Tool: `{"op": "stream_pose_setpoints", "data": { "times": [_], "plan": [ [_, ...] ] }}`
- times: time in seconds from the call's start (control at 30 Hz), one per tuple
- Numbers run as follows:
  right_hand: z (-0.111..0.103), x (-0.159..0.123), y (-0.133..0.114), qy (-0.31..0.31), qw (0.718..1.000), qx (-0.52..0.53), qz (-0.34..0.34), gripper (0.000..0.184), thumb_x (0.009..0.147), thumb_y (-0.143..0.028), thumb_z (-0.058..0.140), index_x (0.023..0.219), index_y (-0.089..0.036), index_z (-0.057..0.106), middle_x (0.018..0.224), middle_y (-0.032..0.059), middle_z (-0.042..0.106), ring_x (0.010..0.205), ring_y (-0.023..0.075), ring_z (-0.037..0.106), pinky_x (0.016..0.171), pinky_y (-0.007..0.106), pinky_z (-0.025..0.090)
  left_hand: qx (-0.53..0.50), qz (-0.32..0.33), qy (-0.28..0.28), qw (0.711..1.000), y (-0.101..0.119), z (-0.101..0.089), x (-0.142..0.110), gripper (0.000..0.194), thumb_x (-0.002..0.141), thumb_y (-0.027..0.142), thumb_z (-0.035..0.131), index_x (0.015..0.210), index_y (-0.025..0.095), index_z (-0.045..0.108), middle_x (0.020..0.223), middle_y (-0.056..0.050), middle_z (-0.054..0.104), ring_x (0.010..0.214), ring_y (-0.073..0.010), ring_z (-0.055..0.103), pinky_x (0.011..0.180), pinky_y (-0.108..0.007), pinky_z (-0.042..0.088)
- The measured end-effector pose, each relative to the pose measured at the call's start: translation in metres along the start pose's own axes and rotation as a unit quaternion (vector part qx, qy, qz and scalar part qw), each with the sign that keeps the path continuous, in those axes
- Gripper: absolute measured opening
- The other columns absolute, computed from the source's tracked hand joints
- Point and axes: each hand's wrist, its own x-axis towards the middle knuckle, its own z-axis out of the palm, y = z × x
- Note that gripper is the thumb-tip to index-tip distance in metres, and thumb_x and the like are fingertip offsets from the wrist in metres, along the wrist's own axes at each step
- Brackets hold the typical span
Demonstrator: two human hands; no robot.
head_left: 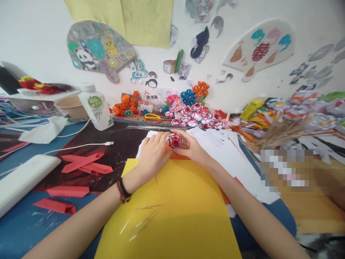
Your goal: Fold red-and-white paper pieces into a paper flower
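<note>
A red and white paper flower (174, 141) is between my two hands, above the far edge of a yellow sheet (185, 201). My left hand (155, 149) lies against the flower's left side with its fingers curled forward and partly hidden. From the right, my right hand (190, 144) cups the flower, its fingers wrapped behind and around it. Thin wire-like pieces (142, 219) rest on the yellow sheet. White paper sheets (215, 147) lie under and beside the hands. Folded red paper strips (86, 163) are spread to the left of my left hand.
Similar red and white flowers (196, 115) are heaped by the wall, beside yellow-handled scissors (152, 117). On the left stand a white bottle (97, 108) and a paper bowl (70, 106). A white power strip (27, 180) and cable (81, 145) lie at the left edge.
</note>
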Motion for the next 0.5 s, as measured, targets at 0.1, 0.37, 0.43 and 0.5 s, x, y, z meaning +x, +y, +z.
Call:
{"op": "stream_pose_setpoints", "data": {
  "times": [0.1,0.37,0.43,0.5],
  "plan": [
    [-0.0038,-0.0005,-0.0003,-0.011,1.000,-0.008,-0.007,0.071,0.076,-0.028,0.075,0.140,-0.028,0.044,0.131,0.0063,0.058,0.113,0.0223,0.061,0.099,0.037,0.048,0.016,0.018,-0.013,1.000,0.0005,-0.0007,-0.0001,0.042,0.090,0.025,0.055,0.131,0.018,0.045,0.127,-0.011,0.061,0.112,-0.0269,0.059,0.087,-0.038,0.041],
    [-0.0064,-0.0038,-0.0038,-0.055,0.998,-0.016,0.009,0.086,0.075,-0.027,0.076,0.147,-0.031,0.030,0.124,0.0074,0.060,0.107,0.0230,0.063,0.089,0.037,0.053,0.051,0.027,-0.027,0.998,0.0007,-0.0017,0.0003,0.031,0.094,0.033,0.054,0.120,0.016,0.049,0.107,-0.009,0.068,0.094,-0.0261,0.066,0.078,-0.036,0.042],
    [-0.0043,-0.0044,-0.0037,-0.058,0.998,-0.005,0.016,0.093,0.070,-0.027,0.081,0.147,-0.032,0.029,0.128,0.0080,0.057,0.107,0.0232,0.064,0.087,0.038,0.055,0.059,0.024,-0.031,0.997,-0.0011,-0.0010,0.0007,0.027,0.094,0.034,0.054,0.115,0.017,0.051,0.102,-0.008,0.068,0.089,-0.0262,0.067,0.075,-0.036,0.042],
    [-0.0024,-0.0051,-0.0032,-0.040,0.999,-0.017,0.013,0.089,0.068,-0.027,0.083,0.143,-0.032,0.034,0.132,0.0084,0.054,0.107,0.0231,0.063,0.088,0.038,0.055,0.059,0.017,-0.030,0.998,-0.0038,-0.0009,0.0010,0.027,0.094,0.036,0.054,0.114,0.017,0.051,0.101,-0.007,0.069,0.086,-0.0261,0.067,0.073,-0.035,0.042]
  ]
}}
